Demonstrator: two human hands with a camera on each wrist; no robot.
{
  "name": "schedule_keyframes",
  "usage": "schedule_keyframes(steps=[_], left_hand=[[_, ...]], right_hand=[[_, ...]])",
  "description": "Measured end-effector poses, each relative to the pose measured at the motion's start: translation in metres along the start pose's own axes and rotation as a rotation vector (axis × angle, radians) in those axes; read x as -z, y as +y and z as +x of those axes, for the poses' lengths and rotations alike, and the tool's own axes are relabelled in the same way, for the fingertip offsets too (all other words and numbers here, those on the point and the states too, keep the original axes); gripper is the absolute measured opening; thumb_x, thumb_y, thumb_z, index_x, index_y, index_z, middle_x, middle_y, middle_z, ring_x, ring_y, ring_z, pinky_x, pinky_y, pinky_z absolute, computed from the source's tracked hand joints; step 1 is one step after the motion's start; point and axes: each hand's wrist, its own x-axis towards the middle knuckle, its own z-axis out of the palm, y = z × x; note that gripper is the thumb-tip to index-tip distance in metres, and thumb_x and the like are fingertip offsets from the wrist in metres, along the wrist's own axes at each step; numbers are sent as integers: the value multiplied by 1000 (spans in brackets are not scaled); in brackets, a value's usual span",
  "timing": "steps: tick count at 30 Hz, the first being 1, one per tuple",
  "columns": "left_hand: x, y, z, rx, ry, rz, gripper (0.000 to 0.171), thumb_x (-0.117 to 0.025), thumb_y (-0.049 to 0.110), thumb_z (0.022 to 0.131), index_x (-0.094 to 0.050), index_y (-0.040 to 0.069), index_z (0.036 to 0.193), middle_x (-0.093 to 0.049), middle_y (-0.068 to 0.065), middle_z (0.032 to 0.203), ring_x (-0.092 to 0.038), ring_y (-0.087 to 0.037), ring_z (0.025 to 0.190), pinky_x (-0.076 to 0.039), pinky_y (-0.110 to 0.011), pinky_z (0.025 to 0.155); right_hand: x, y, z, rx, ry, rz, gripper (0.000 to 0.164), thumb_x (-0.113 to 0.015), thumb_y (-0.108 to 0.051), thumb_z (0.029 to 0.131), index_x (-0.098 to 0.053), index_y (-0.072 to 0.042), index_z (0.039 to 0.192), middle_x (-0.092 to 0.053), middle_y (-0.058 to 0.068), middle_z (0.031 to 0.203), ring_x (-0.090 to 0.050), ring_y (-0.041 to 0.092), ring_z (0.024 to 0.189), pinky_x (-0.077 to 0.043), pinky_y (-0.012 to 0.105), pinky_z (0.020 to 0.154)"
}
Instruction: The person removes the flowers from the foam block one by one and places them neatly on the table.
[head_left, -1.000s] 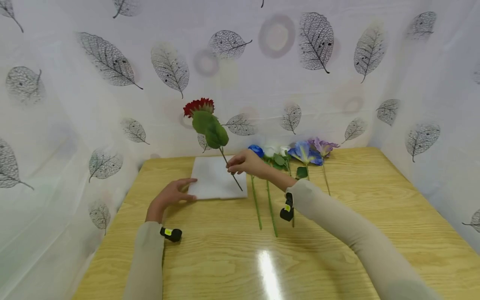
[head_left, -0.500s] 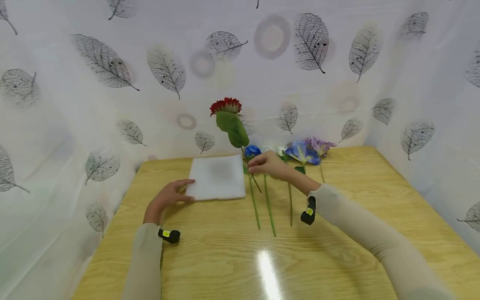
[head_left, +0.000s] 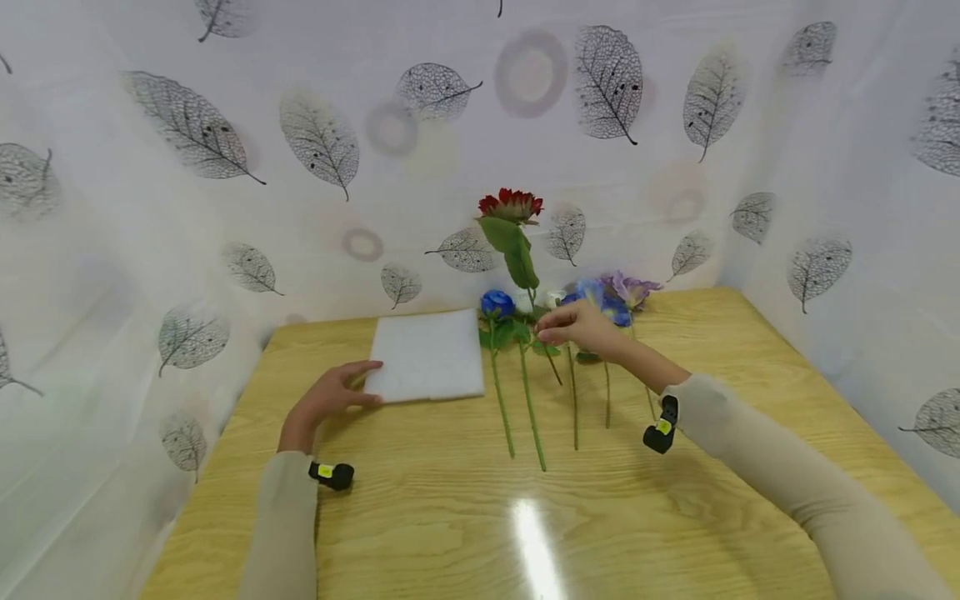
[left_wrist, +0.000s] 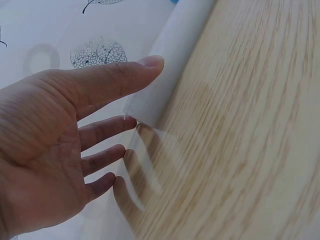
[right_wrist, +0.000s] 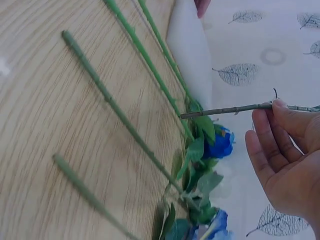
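Observation:
Thumb and fingers of my right hand (head_left: 588,331) pinch the thin stem of an artificial red flower (head_left: 512,207) with green leaves. Its bloom points up, and the stem's cut end (right_wrist: 195,115) sticks out past the fingertips, above the other flowers. At the left edge of a flat white foam block (head_left: 427,354), my left hand (head_left: 330,396) rests with fingers spread. Close up in the left wrist view, the thumb (left_wrist: 150,62) lies along the foam's side and the index fingertip is right at its corner.
To the right of the foam lie several artificial flowers: a blue rose (head_left: 497,304), white ones partly behind the right hand, a blue flower (head_left: 617,311) and a purple one (head_left: 630,289). Their stems point toward me on the wooden table (head_left: 420,517). A leaf-print curtain (head_left: 450,167) surrounds the table's far sides.
My right hand has carried the red flower rightward, from over the foam block to above the lying flowers, and the flower has become more upright. The left hand stays at the foam's edge.

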Motion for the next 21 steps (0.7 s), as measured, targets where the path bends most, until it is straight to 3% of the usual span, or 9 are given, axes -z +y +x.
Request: schedule_keyframes(steps=[7, 12, 16, 21], left_hand=[[0, 1, -1, -6, 0, -1, 73, -81, 31, 88, -50, 12, 152, -37, -23, 162, -24, -47, 152, -21, -65, 123], [0, 3, -2, -13, 1, -7, 73, -81, 31, 88, -50, 12, 152, -37, -23, 162, -24, -48, 153, -20, -65, 123], [0, 2, -2, -16, 2, -6, 73, -81, 30, 88, -50, 11, 152, -37, -23, 162, -24, -48, 152, -20, -65, 123], [0, 1, -2, -18, 3, 0, 73, -81, 30, 88, -50, 11, 151, -37, -23, 161, -24, -48, 152, -21, -65, 123]], right_hand=[[21, 6, -17, -11, 64, -18, 29, -71, -10, 96, -71, 8, 119, -77, 20, 105, -75, 28, 94, -63, 39, 83], [37, 15, -28, -36, 87, -5, 31, -70, -11, 97, -69, 10, 121, -77, 16, 106, -75, 22, 94, -63, 29, 81], [50, 18, -38, -57, 96, -18, 33, -70, -14, 98, -68, 8, 123, -74, 21, 112, -74, 18, 95, -62, 30, 85], [69, 24, -51, -108, 124, -81, 40, -69, -19, 99, -66, 8, 127, -75, 10, 109, -72, 14, 93, -61, 29, 85]])
